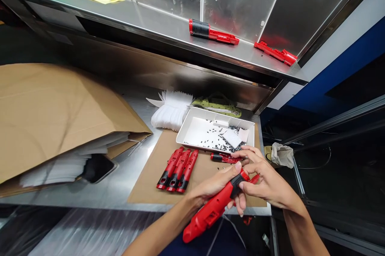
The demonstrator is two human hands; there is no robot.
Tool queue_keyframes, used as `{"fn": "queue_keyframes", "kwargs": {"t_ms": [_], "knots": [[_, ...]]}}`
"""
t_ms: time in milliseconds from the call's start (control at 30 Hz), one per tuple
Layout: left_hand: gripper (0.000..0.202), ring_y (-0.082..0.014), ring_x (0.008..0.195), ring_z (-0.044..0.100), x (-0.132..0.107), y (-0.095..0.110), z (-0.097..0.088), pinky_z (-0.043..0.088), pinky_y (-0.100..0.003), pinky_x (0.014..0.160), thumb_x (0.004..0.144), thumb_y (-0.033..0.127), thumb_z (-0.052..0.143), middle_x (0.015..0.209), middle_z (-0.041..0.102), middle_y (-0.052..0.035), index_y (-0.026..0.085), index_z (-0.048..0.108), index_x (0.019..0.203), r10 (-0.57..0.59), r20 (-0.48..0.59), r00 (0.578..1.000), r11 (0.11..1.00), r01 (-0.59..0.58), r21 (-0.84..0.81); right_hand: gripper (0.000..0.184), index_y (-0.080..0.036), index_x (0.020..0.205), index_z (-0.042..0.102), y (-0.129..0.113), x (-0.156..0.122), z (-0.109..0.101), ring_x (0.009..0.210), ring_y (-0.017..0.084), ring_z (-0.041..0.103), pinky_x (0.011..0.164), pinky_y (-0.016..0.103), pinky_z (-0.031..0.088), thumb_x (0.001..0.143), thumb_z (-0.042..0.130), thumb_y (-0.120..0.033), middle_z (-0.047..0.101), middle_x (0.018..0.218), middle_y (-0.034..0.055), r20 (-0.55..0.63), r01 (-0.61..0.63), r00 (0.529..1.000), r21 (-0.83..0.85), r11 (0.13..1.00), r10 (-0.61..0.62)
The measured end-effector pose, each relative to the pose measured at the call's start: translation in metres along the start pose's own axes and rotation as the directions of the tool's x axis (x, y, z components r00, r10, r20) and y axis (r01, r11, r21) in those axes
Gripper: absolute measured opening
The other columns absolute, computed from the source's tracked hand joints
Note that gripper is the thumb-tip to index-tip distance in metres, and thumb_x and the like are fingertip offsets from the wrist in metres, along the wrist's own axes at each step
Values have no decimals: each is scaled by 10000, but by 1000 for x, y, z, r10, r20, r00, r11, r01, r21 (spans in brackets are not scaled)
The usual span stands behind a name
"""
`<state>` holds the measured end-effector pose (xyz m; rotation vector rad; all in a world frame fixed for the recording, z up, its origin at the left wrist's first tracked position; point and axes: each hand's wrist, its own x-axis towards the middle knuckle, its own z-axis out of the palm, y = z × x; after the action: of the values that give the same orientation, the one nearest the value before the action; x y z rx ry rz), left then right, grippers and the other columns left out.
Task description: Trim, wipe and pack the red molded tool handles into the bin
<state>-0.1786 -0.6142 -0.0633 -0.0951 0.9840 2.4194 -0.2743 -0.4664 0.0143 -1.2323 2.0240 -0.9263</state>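
A red plastic tool housing [207, 214] with a black band lies slanted in front of me, its black end up and to the right. My left hand [218, 182] is closed round it near the black band, thumb on top. My right hand [267, 174] pinches its upper red rim with thumb and fingers. Another red piece [254, 179] shows beside the right fingers, partly hidden. Just beyond my hands, a red and black housing part [224, 158] lies on the cardboard. Three similar housings [177, 170] lie side by side to the left.
A white tray [192, 128] holds many small black parts and white pads. Behind it are a stack of white sheets [173, 111] and a green patterned item [216, 105]. A large cardboard box [60, 107] stands left, near a phone [98, 168]. Two housing pieces [222, 36] rest on the metal shelf.
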Motion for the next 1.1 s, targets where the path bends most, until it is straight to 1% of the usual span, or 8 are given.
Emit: {"fn": "queue_keyframes", "kwargs": {"t_ms": [233,433,600,733,833,933,1033,1100], "knots": [[700,-149,458,644,5,0,3,390,-179,401,931,700,359,581,699,-58,112,541,1263,25,-21,999,998,-24,63,81,-212,812,729,2,3,-5,1326,264,413,1154,438,289,800,658,-176,603,1288,59,45,-6,999,-8,1000,7],[748,-157,473,660,10,0,4,440,-183,419,822,803,449,576,696,-48,137,567,1142,-41,6,999,997,41,61,69,-212,805,746,2,10,-22,1371,268,349,1166,426,248,807,735,-280,635,1266,43,199,-70,978,23,997,64],[651,-152,458,651,13,1,9,437,-181,416,784,800,518,564,691,-45,173,548,954,-56,-35,998,998,57,22,10,-204,752,738,-4,17,-30,1341,272,352,1136,407,270,750,744,-211,600,1286,37,242,-83,966,-29,996,87],[637,-135,418,618,15,0,10,407,-171,397,799,795,494,540,676,-43,168,547,895,-27,-72,997,999,28,17,88,-181,652,666,-6,19,-25,1257,257,412,1066,375,335,701,689,-112,610,1232,36,199,-87,975,-65,994,98],[690,-128,401,596,17,-2,9,399,-172,383,783,819,481,531,667,-38,150,570,929,-2,-121,993,1000,5,26,145,-177,596,567,-7,20,-18,1170,246,471,1007,366,376,673,626,-69,634,1156,48,110,-110,986,-109,988,122],[722,-126,398,585,20,-4,8,412,-181,388,765,828,493,528,656,-29,137,587,950,8,-186,983,1000,-4,25,169,-189,618,492,-9,21,-9,1098,240,512,950,360,403,653,564,-40,643,1063,65,16,-167,985,-204,965,174],[663,-133,406,582,21,-3,5,403,-191,389,794,795,500,526,650,-23,153,597,930,3,-206,979,1000,-3,2,162,-201,656,455,-10,22,-4,986,221,549,891,355,419,709,507,-57,630,959,61,-13,-215,975,-316,924,222],[614,-120,395,560,19,-2,4,380,-189,388,840,760,472,501,628,-20,161,604,831,-21,-189,982,1000,17,-24,132,-206,717,468,-11,19,-4,905,204,563,849,349,432,774,472,-87,612,908,47,8,-232,968,-349,908,250]]}}
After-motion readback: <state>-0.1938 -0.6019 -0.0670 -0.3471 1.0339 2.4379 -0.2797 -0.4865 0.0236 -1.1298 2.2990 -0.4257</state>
